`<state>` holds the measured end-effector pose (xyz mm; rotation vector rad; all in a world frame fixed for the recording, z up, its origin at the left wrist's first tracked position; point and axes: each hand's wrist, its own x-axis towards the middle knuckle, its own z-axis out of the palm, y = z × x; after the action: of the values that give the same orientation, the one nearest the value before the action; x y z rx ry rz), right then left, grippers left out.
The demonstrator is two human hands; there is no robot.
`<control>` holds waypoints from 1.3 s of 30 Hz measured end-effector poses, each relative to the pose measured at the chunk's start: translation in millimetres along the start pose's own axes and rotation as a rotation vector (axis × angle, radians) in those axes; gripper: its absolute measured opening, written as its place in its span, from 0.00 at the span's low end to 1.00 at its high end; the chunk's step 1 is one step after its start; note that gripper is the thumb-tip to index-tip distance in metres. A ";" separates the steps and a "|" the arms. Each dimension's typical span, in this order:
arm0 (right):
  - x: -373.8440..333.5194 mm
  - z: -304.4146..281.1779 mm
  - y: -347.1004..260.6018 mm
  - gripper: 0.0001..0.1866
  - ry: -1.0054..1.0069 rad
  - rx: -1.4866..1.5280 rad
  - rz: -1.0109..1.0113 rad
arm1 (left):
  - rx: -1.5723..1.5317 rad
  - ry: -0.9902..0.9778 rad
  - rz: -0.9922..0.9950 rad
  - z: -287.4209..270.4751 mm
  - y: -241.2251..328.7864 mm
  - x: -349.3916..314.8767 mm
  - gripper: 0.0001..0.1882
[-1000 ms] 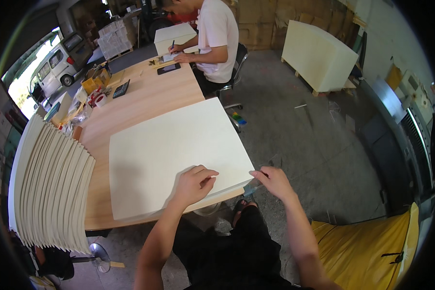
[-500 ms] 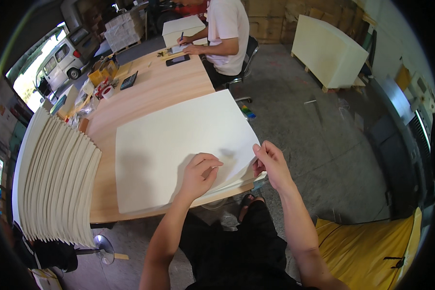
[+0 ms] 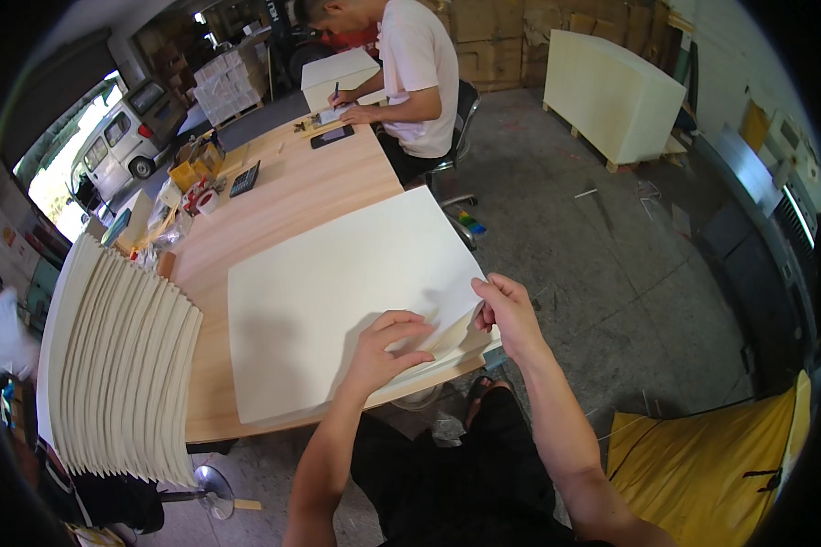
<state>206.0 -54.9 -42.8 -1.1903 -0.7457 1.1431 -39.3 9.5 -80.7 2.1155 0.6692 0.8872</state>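
Observation:
A low stack of large white paper sheets (image 3: 328, 292) lies at the near end of the wooden table. My right hand (image 3: 509, 314) pinches the near right corner of the top sheets, which curl up a little between the two hands. Over the sheets' near edge, my left hand (image 3: 390, 351) is bent with its thumb and fingers apart, touching or just above the paper. It holds nothing that I can see. On the left stands a tall pile of paper (image 3: 123, 365), its layers fanned in wavy folds.
A person in a white shirt (image 3: 420, 82) sits writing at the table's far end. A calculator (image 3: 244, 179) and tape roll (image 3: 207, 201) lie on the wooden tabletop (image 3: 292, 196). A pale paper block (image 3: 611, 100) stands on a pallet at right, yellow cloth (image 3: 702, 465) near right.
My right hand has lifted the sheet corner slightly more, opening a gap below it. The thumb and fingers of my left hand have spread. The whole view has shifted slightly.

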 end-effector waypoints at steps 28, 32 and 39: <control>-2.0 4.4 10.0 0.22 0.091 -0.151 -0.125 | 0.009 0.010 -0.014 3.7 2.0 2.2 0.26; -3.0 6.5 5.3 0.21 0.055 0.032 -0.041 | 0.016 -0.024 0.048 6.5 5.4 2.1 0.30; -5.2 4.2 8.2 0.22 0.053 -0.011 -0.061 | 0.022 -0.007 -0.037 5.3 0.9 -0.8 0.28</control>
<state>198.3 -58.7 -49.0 -1.1943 -0.7439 1.0544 -35.5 6.1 -82.8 2.1176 0.7150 0.8555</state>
